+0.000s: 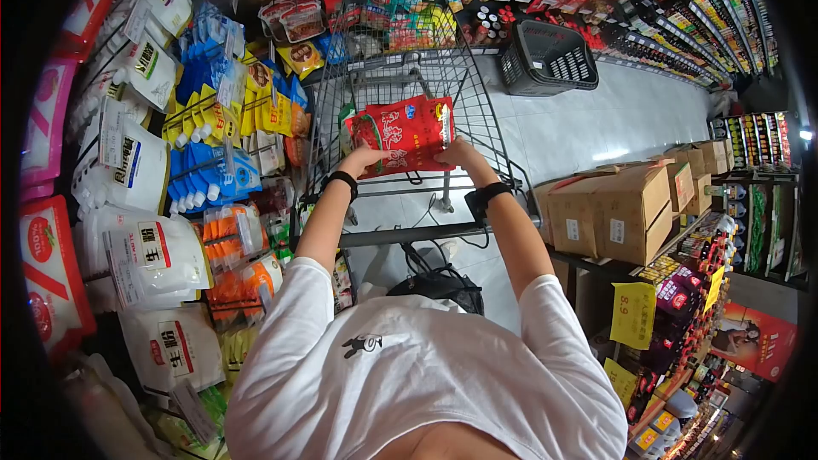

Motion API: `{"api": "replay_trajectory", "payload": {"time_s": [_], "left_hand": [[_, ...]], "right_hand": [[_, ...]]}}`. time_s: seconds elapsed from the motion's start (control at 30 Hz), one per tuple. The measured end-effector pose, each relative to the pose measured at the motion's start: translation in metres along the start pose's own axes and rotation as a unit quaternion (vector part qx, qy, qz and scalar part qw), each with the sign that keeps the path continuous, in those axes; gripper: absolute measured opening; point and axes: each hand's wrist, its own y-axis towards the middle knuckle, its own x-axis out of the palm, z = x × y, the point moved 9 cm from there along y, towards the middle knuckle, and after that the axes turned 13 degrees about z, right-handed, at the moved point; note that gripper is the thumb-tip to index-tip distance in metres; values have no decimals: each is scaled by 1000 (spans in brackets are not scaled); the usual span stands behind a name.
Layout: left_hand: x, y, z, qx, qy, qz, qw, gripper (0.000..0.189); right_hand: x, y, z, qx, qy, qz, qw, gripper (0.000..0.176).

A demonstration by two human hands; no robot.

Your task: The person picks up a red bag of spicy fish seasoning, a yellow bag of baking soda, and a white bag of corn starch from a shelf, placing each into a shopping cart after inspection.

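Along the aisle's left side, shelf racks [145, 204] carry white bags and blue and yellow packs; wire shopping cart [383, 237] stands straight ahead on the pale floor; cardboard boxes [609, 213] stacked to its right; black basket [550, 55] on the floor beyond; red packet [402, 132] held upright over the cart, face toward the camera; left hand [362, 158] grip closed on its left edge; right hand [460, 153] grip closed on its right edge; black band on each wrist.
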Motion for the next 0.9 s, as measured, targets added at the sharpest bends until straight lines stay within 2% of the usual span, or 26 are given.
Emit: {"api": "replay_trajectory", "payload": {"time_s": [0.03,0.07,0.1,0.13,0.17,0.23,0.27,0.37,0.47,0.57,0.6,0.7,0.8,0.9], "left_hand": [[-3,-5,0,-28,16,17,999,106],[4,17,-16,-25,21,-13,999,118],[2,19,-19,-26,44,12,999,112],[0,23,-22,-26,51,32,998,108],[-2,26,-25,-27,58,52,997,104],[-1,42,-29,42,2,64,997,97],[-1,50,-29,77,-26,69,994,93],[3,51,-24,67,-111,56,990,86],[2,8,16,81,-67,80,991,79],[7,3,26,122,-70,77,987,73],[7,10,24,152,-87,100,979,70],[9,10,26,170,-159,50,971,67],[4,18,23,206,-138,64,967,67],[6,58,-22,103,-36,122,987,71]], "right_hand": [[4,8,0,-32,-6,18,999,50],[11,15,0,-64,-13,35,997,44],[10,14,-8,-96,-19,52,994,38],[7,14,-6,-85,-44,85,992,38],[11,17,-3,-50,-30,68,996,44],[28,26,7,21,-2,29,999,62],[35,32,4,29,-14,4,999,62],[17,16,-13,-27,50,41,998,62],[6,23,5,26,119,96,988,61],[-10,28,25,45,94,112,988,58],[-21,25,28,32,59,174,982,49],[-27,1,37,112,35,110,987,45],[-36,-13,30,155,27,117,981,36],[-46,-15,21,148,10,162,976,31]]}}
